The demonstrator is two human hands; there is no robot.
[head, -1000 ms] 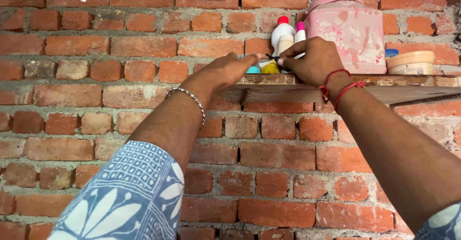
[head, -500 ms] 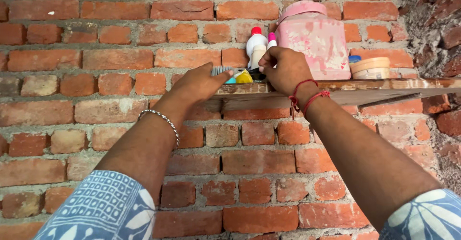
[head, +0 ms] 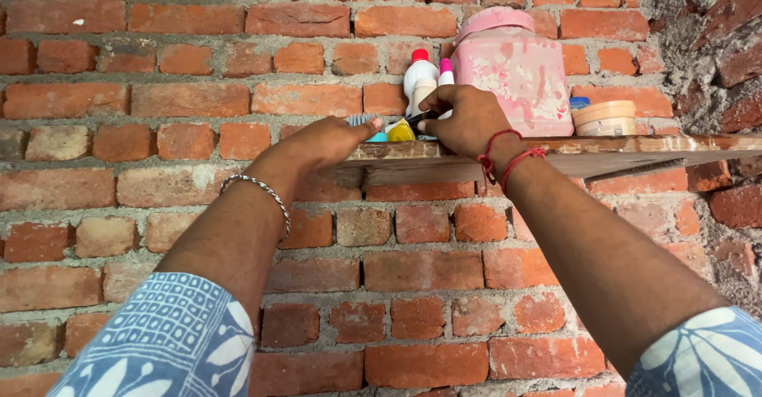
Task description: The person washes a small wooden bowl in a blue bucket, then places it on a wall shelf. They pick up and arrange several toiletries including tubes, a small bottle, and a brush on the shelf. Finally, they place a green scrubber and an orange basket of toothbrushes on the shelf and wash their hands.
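Both my arms reach up to a wooden shelf [head: 603, 152] fixed to a red brick wall. My left hand [head: 321, 143] rests at the shelf's left end, thumb touching a small blue-grey brush-like thing [head: 363, 121]. My right hand [head: 467, 119] pinches a thin dark object [head: 419, 117] between fingers and thumb, just in front of a white bottle with a red cap [head: 418, 74] and a smaller bottle with a pink cap [head: 447, 70]. A small yellow item [head: 401, 132] lies between my hands.
A large pink lidded plastic jar [head: 520, 67] stands on the shelf right of the bottles. Beside it sits a low cream round tub [head: 608, 117] with a blue cap [head: 580, 102] behind. Rough mortar and a brick corner [head: 714, 40] rise at the right.
My view has shifted, so the shelf and jar sit further left in view. My right hand has lowered slightly with the thin dark object; my left hand stays at the shelf's end.
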